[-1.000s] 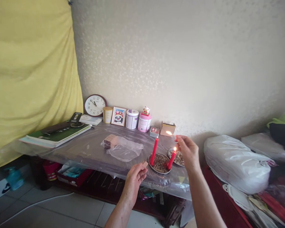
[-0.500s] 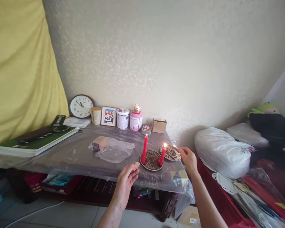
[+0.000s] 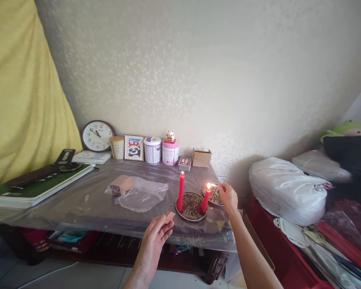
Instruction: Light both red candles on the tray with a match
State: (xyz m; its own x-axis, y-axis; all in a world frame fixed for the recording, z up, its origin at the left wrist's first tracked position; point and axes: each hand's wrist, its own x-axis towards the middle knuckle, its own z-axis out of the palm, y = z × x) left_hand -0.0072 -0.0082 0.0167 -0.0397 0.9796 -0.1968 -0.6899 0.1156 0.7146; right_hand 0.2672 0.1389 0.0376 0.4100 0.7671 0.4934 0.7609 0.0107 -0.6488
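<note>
My left hand (image 3: 153, 237) is closed on a small brown matchbox (image 3: 169, 217) in front of the table's near edge. My right hand (image 3: 229, 198) pinches a thin match (image 3: 217, 185), its tip at the flame of the shorter red candle (image 3: 206, 199). A taller red candle (image 3: 181, 192) stands on the left, also burning. Both candles are upright on a round metal plate (image 3: 190, 219) coated in dark residue. Behind it lies a second metal plate (image 3: 205, 189) bearing several small sticks, partly hidden by my right hand and the shorter candle.
A brown block (image 3: 120, 184) and a crumpled clear bag (image 3: 144, 196) lie left of the plates. Along the wall stand a clock (image 3: 98, 136), a framed panda picture (image 3: 134, 147), tins (image 3: 170, 154) and an open carton (image 3: 201, 157). White bags (image 3: 285, 188) are piled at right.
My right hand has moved left, bringing the match from beside the shorter candle to its flame. My left hand still holds the matchbox. The view has shifted slightly.
</note>
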